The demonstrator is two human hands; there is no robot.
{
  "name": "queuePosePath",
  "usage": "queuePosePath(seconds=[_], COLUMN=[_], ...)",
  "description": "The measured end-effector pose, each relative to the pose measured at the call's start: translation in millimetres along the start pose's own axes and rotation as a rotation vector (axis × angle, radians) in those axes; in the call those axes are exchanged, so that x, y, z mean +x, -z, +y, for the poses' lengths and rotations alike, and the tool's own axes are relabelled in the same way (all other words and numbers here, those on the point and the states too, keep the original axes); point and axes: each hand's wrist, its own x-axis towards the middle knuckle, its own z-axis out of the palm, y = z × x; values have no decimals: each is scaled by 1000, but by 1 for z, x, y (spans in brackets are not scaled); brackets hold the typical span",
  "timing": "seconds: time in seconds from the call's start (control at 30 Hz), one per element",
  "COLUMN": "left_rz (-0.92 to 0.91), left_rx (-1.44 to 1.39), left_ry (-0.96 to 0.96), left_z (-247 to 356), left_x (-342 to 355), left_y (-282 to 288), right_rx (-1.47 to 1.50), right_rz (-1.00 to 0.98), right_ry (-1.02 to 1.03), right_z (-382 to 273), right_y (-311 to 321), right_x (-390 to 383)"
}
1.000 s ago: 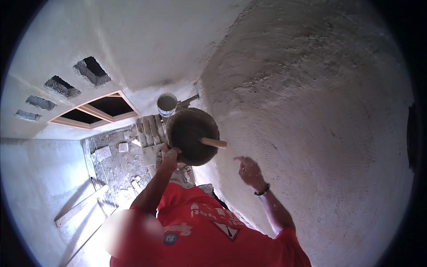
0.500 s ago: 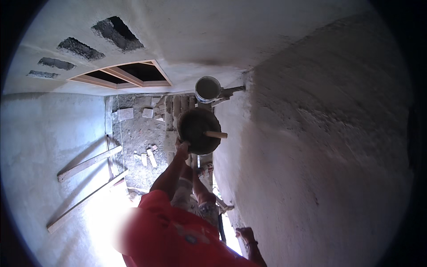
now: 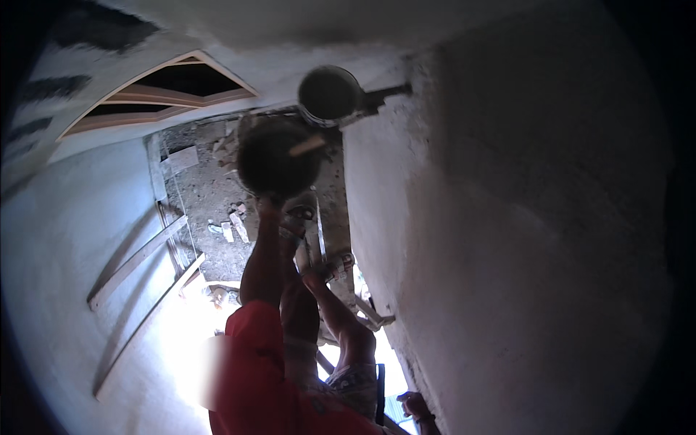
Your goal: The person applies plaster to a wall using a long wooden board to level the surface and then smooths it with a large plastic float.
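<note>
Beyond the left hand (image 3: 270, 210), a little to its right, stands a bucket (image 3: 330, 94). Farther off to that hand's left, a wooden frame (image 3: 156, 94) surrounds dark openings, with blurred dark holes (image 3: 105, 25) past it. A flat block (image 3: 181, 161) lies ahead and to the left of the same hand. Just left of it, rubble (image 3: 238, 226) litters the ground (image 3: 210, 192); farther left, two planks (image 3: 138, 264) slant against a pale wall (image 3: 65, 254).

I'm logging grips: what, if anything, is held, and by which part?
The left hand holds the dark bowl by its near rim; no object shows in the right hand.
</note>
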Motion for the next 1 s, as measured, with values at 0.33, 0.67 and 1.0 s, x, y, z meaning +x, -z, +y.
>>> queuePosePath(seconds=[0.33, 0.67, 1.0], left_rz=[-110, -221, -369], left_rx=[2154, 1614, 1824], left_ry=[-588, 231, 263], left_z=[45, 84, 109], left_x=[-20, -185, -290], left_y=[87, -133, -235], right_rx=[-507, 93, 752], right_rz=[294, 39, 421], right_ry=[709, 716, 449], right_z=[-4, 39, 90], right_y=[-25, -70, -118], right_x=[39, 21, -37])
